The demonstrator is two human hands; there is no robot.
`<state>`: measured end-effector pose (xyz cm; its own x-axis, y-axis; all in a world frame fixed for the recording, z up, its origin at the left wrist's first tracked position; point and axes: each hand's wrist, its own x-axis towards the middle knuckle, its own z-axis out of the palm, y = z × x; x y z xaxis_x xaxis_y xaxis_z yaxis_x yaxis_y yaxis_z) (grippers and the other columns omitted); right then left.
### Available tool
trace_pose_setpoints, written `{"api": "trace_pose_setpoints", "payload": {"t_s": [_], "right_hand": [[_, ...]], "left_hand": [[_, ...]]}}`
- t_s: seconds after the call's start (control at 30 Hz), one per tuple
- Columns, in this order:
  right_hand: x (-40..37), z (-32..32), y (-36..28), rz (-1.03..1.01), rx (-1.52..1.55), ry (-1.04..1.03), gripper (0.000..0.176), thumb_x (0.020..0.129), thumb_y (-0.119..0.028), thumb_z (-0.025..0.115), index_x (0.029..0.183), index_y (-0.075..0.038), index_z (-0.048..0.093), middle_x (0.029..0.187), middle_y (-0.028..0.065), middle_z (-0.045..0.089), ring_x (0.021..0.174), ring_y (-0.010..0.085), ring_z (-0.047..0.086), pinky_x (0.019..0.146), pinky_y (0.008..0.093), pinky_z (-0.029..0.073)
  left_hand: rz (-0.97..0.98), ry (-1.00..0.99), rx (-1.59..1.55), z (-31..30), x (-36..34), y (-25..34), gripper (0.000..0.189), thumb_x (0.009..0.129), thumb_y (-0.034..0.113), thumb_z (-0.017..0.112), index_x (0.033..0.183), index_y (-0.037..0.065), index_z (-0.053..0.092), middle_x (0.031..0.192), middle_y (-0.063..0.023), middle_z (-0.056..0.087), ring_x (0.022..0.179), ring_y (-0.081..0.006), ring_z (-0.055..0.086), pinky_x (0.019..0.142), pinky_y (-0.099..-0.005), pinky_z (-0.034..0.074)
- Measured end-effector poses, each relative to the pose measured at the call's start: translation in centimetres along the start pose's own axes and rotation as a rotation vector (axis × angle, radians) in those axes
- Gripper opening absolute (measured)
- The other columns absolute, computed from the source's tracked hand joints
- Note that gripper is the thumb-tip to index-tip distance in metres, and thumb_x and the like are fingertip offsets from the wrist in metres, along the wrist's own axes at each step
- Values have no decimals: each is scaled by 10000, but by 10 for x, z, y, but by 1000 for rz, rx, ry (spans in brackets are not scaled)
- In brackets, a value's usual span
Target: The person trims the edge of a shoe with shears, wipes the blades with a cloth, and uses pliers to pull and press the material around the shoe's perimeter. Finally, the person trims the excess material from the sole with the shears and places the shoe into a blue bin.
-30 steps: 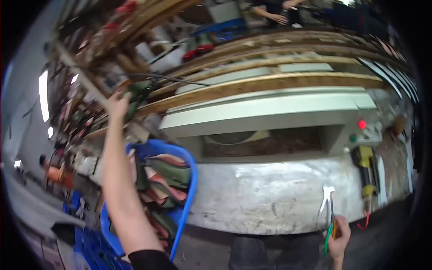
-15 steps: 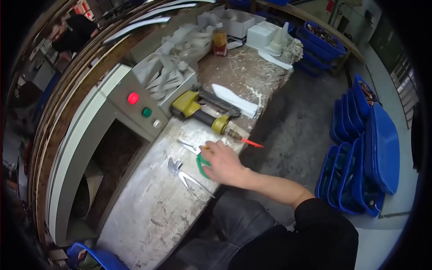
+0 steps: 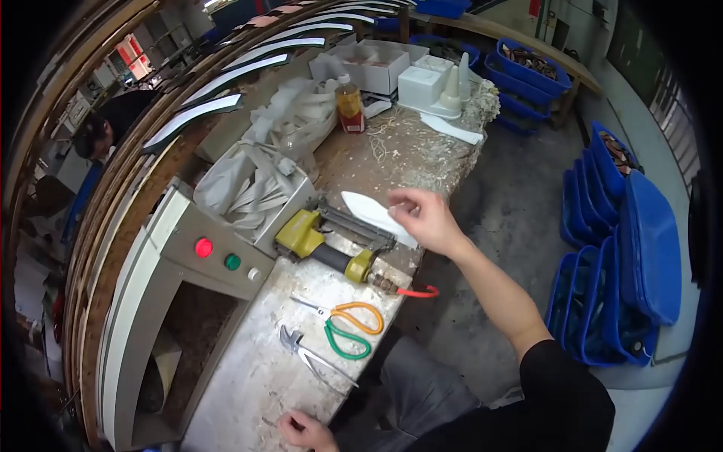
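My right hand (image 3: 428, 220) is over the right part of a white pointed piece (image 3: 369, 209), its thumb and forefinger apart and the other fingers curled. The piece lies flat beside a yellow-and-black air tool (image 3: 324, 248). My left hand (image 3: 307, 432) rests at the bottom of the bench with its fingers curled in and nothing visible in them. Between the hands lie scissors (image 3: 348, 325) with one orange and one green handle, and metal pincers (image 3: 309, 354) with their handles spread.
Behind are a box of white strips (image 3: 260, 188), an amber bottle (image 3: 349, 105) and a white holder with cones (image 3: 429, 89). A machine panel (image 3: 218, 248) with red and green buttons stands left. Blue bins (image 3: 648, 248) are stacked right. Another person (image 3: 102, 135) is at upper left.
My right hand has left the scissors and moved up the bench to the white piece. The scissors now lie in full view. My left hand has come into view, and the camera view has shifted.
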<state>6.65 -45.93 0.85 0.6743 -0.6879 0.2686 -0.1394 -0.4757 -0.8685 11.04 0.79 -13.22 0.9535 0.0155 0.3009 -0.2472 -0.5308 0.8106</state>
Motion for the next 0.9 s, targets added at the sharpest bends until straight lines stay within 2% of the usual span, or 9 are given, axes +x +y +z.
{"api": "trace_pose_setpoints", "payload": {"t_s": [0.07,0.13,0.17,0.33,0.47,0.67,0.8,0.87,0.9], "right_hand": [[35,-2,27,92,-44,-10,354,875,-120,754,1191,39,741,1061,136,774,816,202,701,752,313,571],[53,4,43,187,-76,-24,369,871,-128,766,1201,34,742,1078,142,777,848,204,709,775,321,574],[56,9,50,192,-81,-22,369,871,-128,766,1201,34,742,1078,142,777,848,204,709,775,321,574],[69,41,51,136,-586,-388,310,881,-152,776,1137,20,744,1029,135,767,854,220,698,800,342,570],[42,60,71,-170,-574,81,219,909,-120,761,1079,11,715,968,102,747,741,184,632,727,327,548],[40,50,87,10,-165,134,224,926,-133,757,1092,7,702,966,98,739,755,182,637,724,321,547],[90,16,37,-74,63,259,221,941,-102,728,1124,21,716,933,81,729,761,175,631,714,331,542],[132,21,20,-297,-12,280,294,908,-158,726,1165,-19,756,872,79,695,762,230,649,705,359,541],[151,28,7,-314,-15,274,294,908,-158,726,1165,-19,756,872,79,695,762,230,649,705,359,541]], "left_hand": [[155,16,69,0,-7,-7,85,985,39,584,931,-10,627,876,-115,630,752,-233,527,732,-341,476],[314,37,146,-5,-10,-15,95,953,30,607,1022,-17,651,958,-141,657,808,-257,560,780,-362,499],[312,30,144,-5,-9,-18,95,953,30,607,1022,-17,651,958,-141,657,808,-257,560,780,-362,499],[521,38,190,-5,0,-25,90,957,47,664,961,-32,707,814,-178,671,665,-314,588,672,-419,533],[525,108,169,1,2,-7,96,948,29,674,892,-39,713,745,-182,658,647,-331,578,674,-412,533],[538,129,178,3,3,9,79,946,27,673,921,-34,715,758,-173,664,648,-325,580,683,-417,535],[568,79,196,6,8,7,62,933,12,673,917,-36,711,759,-171,663,645,-329,579,686,-424,536],[581,87,196,5,11,6,57,928,6,674,914,-37,709,761,-170,663,644,-327,579,685,-423,536],[590,82,198,4,10,6,52,923,0,674,910,-39,707,763,-169,664,642,-326,578,685,-421,535]]}}
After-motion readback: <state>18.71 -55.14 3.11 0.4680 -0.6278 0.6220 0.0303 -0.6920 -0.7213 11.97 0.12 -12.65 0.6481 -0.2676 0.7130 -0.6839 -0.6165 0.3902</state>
